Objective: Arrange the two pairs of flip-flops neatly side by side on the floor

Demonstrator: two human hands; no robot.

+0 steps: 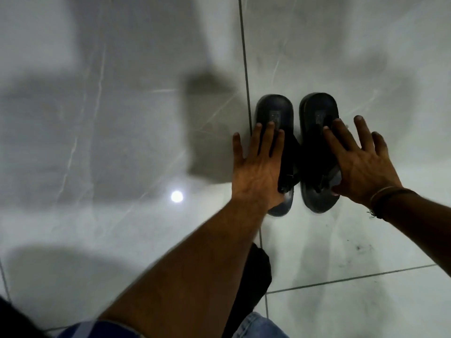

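Two dark flip-flops lie side by side on the pale tiled floor, heels pointing away from me. My left hand (258, 172) lies flat on the left flip-flop (274, 111), fingers spread, with the thumb by the strap. My right hand (361, 164), with a band at the wrist, lies flat on the right flip-flop (318, 108), fingers also spread. A narrow gap separates the two soles. The second pair is not clearly in view. A dark shape (256, 276) shows under my left forearm, and I cannot tell what it is.
Glossy grey marbled tiles with a dark grout line (245, 57) run just left of the flip-flops. A bright light reflection (177, 196) sits to the left. Blue denim (258, 325) shows at the bottom edge. Dark smudges (358, 248) mark the tile at right.
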